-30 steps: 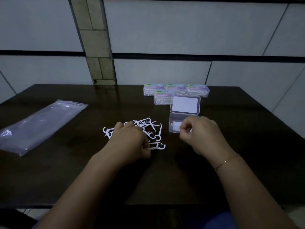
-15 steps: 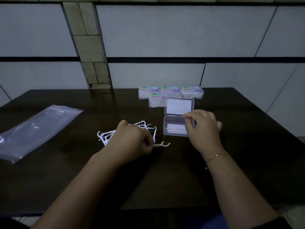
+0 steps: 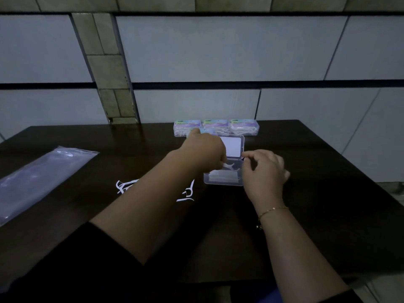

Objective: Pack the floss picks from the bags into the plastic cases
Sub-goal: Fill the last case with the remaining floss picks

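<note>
So right now it's the loading step: the left hand (image 3: 204, 149) pinches a white plastic floss pick (image 3: 230, 166) over the open clear plastic case (image 3: 223, 182), which sits mid-table just in front of the row of already-filled clear cases (image 3: 244, 127). The right hand (image 3: 264, 169) rests at the case's right edge, fingers loosely curled, holding nothing I can see. Next move, I'd guess: lay the pick flat inside, then go back for the loose white picks (image 3: 188, 192) left of the case. The empty clear plastic bag (image 3: 41, 176) lies far left.

Filled cases (image 3: 216, 127) crowd just behind the open case (image 3: 223, 173); loose picks (image 3: 188, 192) lie left; bare table (image 3: 328, 193) right.
</note>
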